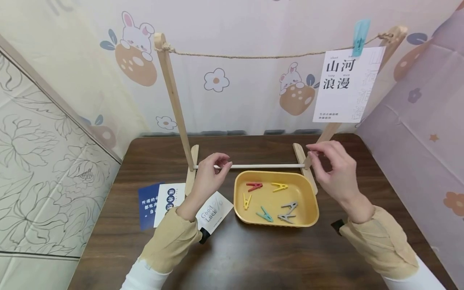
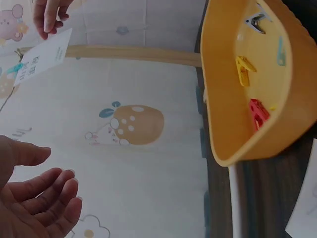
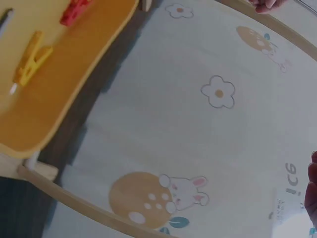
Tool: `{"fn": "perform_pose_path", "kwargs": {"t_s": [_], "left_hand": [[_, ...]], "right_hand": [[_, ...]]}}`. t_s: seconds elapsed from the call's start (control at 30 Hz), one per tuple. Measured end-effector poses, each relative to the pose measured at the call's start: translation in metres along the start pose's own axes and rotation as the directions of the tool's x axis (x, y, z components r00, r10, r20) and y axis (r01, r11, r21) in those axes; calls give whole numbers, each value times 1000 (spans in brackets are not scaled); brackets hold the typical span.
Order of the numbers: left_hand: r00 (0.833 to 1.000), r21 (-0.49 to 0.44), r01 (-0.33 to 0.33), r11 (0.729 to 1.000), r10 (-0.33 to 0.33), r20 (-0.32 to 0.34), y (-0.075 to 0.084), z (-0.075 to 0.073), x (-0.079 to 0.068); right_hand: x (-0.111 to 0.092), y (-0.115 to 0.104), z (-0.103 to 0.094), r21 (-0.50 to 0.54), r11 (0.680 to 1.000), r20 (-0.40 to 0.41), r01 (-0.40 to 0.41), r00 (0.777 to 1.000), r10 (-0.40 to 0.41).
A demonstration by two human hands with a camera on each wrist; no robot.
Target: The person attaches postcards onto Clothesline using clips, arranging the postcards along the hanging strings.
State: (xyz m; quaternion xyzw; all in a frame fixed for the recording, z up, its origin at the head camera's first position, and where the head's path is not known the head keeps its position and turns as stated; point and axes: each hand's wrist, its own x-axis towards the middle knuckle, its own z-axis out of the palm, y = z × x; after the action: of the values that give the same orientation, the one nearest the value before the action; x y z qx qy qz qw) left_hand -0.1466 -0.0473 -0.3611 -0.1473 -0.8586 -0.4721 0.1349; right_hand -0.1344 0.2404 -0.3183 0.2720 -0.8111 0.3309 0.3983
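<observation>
1 card (image 1: 342, 94) pegged far right on rope (image 1: 232, 57), 3 cards (image 1: 214, 215) on surface (image 1: 261, 257) near left prob. still to hang, w/ 6 pegs (image 1: 255, 186) in tray (image 1: 268, 196); L hand (image 1: 209, 176) & R hand (image 1: 337, 171) empty, fingers loosely bent.

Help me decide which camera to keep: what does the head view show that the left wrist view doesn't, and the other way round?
Only the head view shows the blue card, the left post and the tan cuffs.

Only the left wrist view shows the pinkish animal print in its upper-left corner.

Both show the yellow tray, the red clothespin inside it, the white rod, the rope, the right post, the hung white card, its teal clip, the left hand and the right hand.
</observation>
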Motion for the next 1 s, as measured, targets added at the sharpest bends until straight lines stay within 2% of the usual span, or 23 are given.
{"fn": "perform_pose_path", "kwargs": {"t_s": [0.2, 0.4, 0.67, 0.9, 1.0], "left_hand": [[998, 68, 36, 997, -39, 39, -18, -4, -14], [986, 118, 120, 986, -132, 102, -35, -5, -28], [970, 159, 189, 969, -209, 122, -58, -3, -46], [941, 177, 278, 944, -304, 145, -73, -1, -59], [934, 195, 293, 936, -324, 152, -78, -1, -63]], "right_hand": [[-19, 3, 10, 12, 999, 73, -44, 996, 43], [-37, 7, 19, -22, 996, 137, -86, 987, 89], [-64, 19, 32, -74, 990, 261, -117, 956, 132], [-81, 24, 40, -96, 984, 340, -153, 924, 177], [-87, 26, 43, -108, 979, 377, -172, 904, 200]]}}
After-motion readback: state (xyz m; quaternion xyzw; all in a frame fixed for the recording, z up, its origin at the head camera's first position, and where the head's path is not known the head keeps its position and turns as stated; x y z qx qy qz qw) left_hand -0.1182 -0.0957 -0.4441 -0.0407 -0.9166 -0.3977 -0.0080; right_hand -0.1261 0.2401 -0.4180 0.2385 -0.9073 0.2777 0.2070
